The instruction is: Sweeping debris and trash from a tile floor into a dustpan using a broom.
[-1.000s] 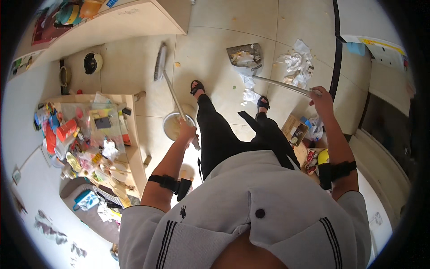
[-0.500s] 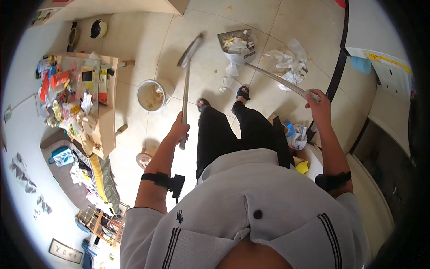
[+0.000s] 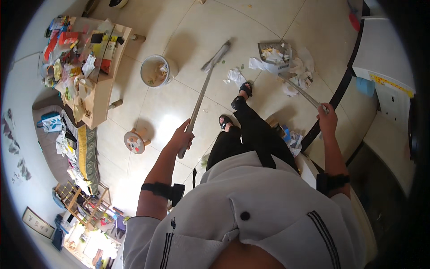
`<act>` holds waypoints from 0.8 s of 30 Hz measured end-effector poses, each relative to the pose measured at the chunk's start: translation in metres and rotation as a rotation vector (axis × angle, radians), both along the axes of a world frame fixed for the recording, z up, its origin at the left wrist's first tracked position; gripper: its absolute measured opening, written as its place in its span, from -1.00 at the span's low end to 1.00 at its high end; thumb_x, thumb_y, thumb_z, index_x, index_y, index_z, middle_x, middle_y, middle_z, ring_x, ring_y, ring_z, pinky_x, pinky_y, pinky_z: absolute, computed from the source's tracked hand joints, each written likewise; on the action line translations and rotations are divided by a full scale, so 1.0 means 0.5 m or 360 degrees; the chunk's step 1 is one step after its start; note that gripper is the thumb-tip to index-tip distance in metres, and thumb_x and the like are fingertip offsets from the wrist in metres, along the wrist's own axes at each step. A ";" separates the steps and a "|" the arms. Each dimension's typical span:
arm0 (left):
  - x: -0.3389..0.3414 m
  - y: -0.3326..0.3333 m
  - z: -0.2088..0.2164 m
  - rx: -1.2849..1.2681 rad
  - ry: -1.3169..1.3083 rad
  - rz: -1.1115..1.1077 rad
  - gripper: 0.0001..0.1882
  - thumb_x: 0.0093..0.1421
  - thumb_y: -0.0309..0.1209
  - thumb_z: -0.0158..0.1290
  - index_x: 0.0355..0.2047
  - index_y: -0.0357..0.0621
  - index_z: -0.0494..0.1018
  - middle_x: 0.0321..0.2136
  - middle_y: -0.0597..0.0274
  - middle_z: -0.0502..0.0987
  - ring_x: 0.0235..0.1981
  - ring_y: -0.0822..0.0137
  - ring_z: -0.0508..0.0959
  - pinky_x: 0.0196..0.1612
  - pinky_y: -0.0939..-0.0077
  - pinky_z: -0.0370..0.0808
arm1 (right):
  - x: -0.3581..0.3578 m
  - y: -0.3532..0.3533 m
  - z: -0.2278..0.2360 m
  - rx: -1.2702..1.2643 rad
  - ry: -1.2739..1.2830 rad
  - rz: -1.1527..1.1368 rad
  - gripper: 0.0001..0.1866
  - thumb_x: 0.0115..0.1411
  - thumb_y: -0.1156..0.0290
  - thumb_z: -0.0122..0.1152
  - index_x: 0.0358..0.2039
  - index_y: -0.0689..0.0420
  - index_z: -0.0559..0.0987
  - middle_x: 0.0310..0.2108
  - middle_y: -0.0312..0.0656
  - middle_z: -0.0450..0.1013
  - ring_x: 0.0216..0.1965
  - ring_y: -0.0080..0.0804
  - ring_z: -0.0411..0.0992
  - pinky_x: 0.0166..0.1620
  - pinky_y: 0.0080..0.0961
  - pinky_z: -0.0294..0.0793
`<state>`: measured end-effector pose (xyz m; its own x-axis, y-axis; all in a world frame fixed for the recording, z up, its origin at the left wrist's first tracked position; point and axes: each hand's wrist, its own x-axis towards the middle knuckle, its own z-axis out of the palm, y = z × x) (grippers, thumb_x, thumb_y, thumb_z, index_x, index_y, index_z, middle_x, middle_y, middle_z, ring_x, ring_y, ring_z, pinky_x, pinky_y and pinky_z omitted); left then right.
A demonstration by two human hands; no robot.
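Observation:
My left hand [image 3: 182, 136] is closed round the grey handle of a broom [image 3: 204, 96], whose bristle head rests on the tiled floor ahead of my feet. My right hand [image 3: 328, 119] grips the end of the long handle of a dustpan [image 3: 286, 68]. White paper and yellowish scraps fill its dark tray, which lies to the right of the broom head. A crumpled white paper [image 3: 235, 76] lies between the two, near my front shoe. More crumpled paper and plastic [image 3: 306, 80] is spread just beyond the dustpan's right side.
To the left stands a white bucket [image 3: 169, 79] with refuse inside, and nearer a small round wooden stool [image 3: 134, 143]. A cluttered wooden table [image 3: 102, 101] is at far left. White cabinets [image 3: 378, 49] line the right. Bags and boxes [image 3: 292, 138] sit by my right leg.
My view has shifted and my feet have stepped. The broom head has moved closer to the dustpan, and the dustpan now sits against the crumpled paper at its right.

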<state>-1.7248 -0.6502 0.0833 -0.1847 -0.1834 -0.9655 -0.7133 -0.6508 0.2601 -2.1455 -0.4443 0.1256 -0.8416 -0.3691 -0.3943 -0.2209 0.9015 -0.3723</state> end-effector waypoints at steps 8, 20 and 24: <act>0.121 0.193 0.057 -0.0121 -0.0002 0.0255 -0.29 -0.17 -0.64 -0.15 0.05 0.06 -0.02 -0.78 0.29 0.25 -0.82 0.48 0.25 -0.79 0.59 0.25 | 0.043 0.116 -0.043 -0.0130 0.0054 -0.0099 -0.74 -0.07 0.28 0.03 -0.38 0.17 0.41 -0.58 -0.19 0.38 -0.65 -0.48 0.39 -0.52 -0.59 0.31; 0.278 0.317 0.035 -0.0426 -0.0246 -0.0023 -0.28 -0.23 -0.59 -0.11 0.04 -0.03 -0.01 -0.66 0.11 0.35 -0.79 0.35 0.35 -0.72 0.49 0.36 | 0.086 0.183 -0.063 -0.0001 0.0056 -0.0011 -0.71 -0.09 0.27 -0.01 -0.36 0.15 0.39 -0.61 -0.16 0.39 -0.58 -0.36 0.39 -0.49 -0.49 0.31; 0.299 0.334 0.020 -0.0536 -0.0440 -0.0590 -0.28 -0.26 -0.54 -0.02 0.02 -0.11 0.04 -0.47 0.03 0.42 -0.56 0.28 0.44 -0.46 0.48 0.39 | 0.107 0.192 -0.092 0.0241 0.0190 0.0029 -0.67 -0.11 0.23 0.00 -0.31 0.10 0.37 -0.44 -0.09 0.40 -0.35 -0.17 0.36 -0.32 -0.37 0.31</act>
<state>-1.5752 -0.4834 0.0934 -0.0445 -0.4606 -0.8865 -0.9491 -0.2574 0.1814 -2.0918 -0.3484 0.0797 -0.8794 -0.3289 -0.3442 -0.2723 0.9406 -0.2029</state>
